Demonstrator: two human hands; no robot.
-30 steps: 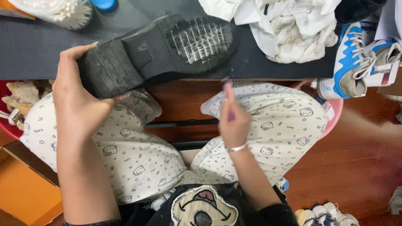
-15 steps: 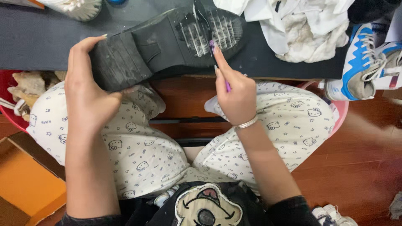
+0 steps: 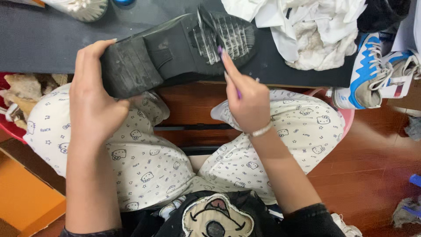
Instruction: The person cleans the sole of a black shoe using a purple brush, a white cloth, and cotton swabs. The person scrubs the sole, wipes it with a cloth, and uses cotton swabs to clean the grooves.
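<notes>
Black shoe (image 3: pixel 175 44) lying sole-up on dark desk (image 3: pixel 44 48), heel gripped tight by left hand (image 3: pixel 94 101). Right hand (image 3: pixel 247 98), down by the lap a second ago, now up at the ribbed front sole, closed around thin purple tool (image 3: pixel 220 50), tip touching the grooves. Looks like cleaning has started. White rags (image 3: pixel 307 30) and blue sneaker (image 3: pixel 366 70) lying nearby.

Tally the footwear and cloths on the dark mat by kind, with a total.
Black shoe, sole up, held at the heel by the left hand: 1
Blue-and-white sneakers: 2
White rag pile: 1
Total: 4
</notes>
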